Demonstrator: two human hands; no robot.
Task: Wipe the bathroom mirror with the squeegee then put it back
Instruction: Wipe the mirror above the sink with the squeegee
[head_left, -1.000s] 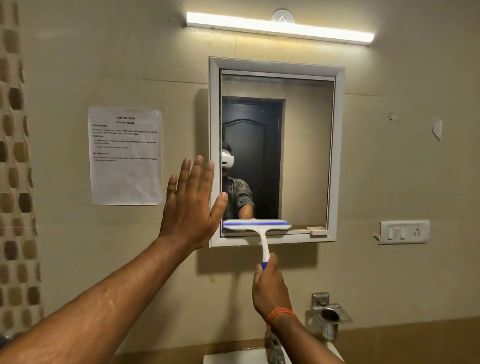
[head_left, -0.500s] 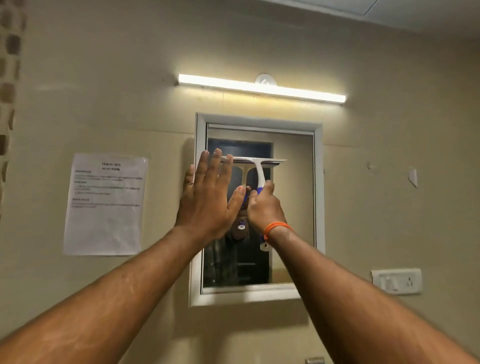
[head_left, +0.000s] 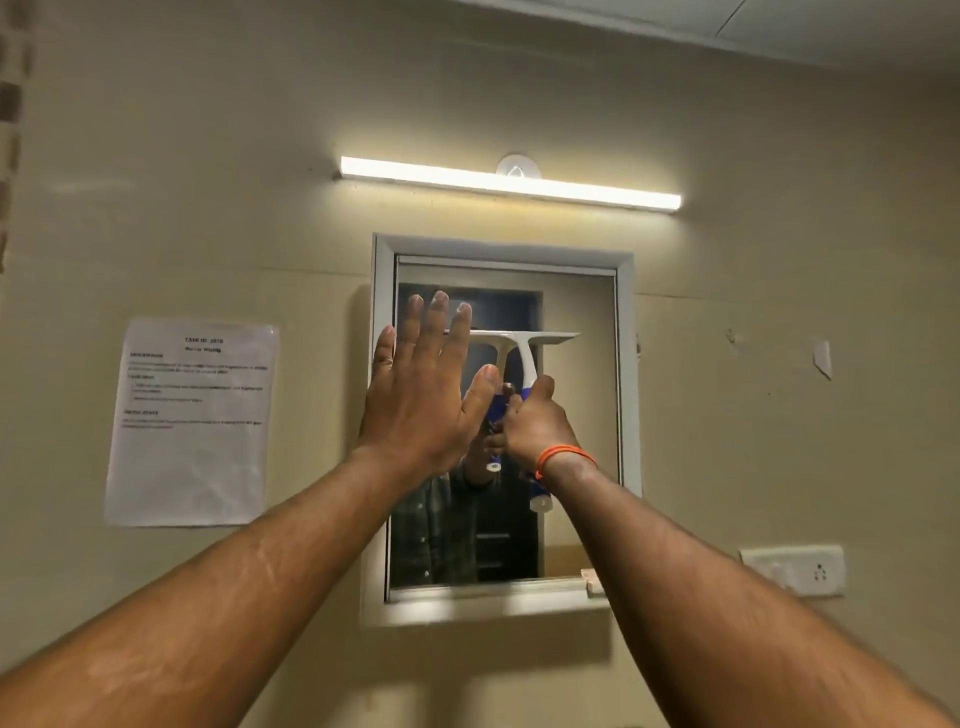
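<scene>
The squeegee (head_left: 519, 358) is held near the centre of the frame, its white blade laid level across the upper part of the mirror (head_left: 576, 426), with the white neck running down to a blue handle. The handle is gripped by the right hand (head_left: 535, 426), whose fingers are curled round it; the handle's pale end is seen below the wrist, where an orange band (head_left: 563, 457) is worn. The left hand (head_left: 426, 395) is raised just left of the squeegee, fingers straight and slightly spread, palm turned to the mirror, overlapping the mirror's left frame edge and hiding the blade's left end; whether the glass is touched cannot be told. Both forearms are stretched up from the lower corners of the frame.

The mirror is set in a pale frame (head_left: 626, 364) on a beige wall. A lit tube light (head_left: 509, 182) is mounted above it. A printed sheet (head_left: 192, 421) is fixed at the left, and a white switch plate (head_left: 792, 569) is seen at lower right.
</scene>
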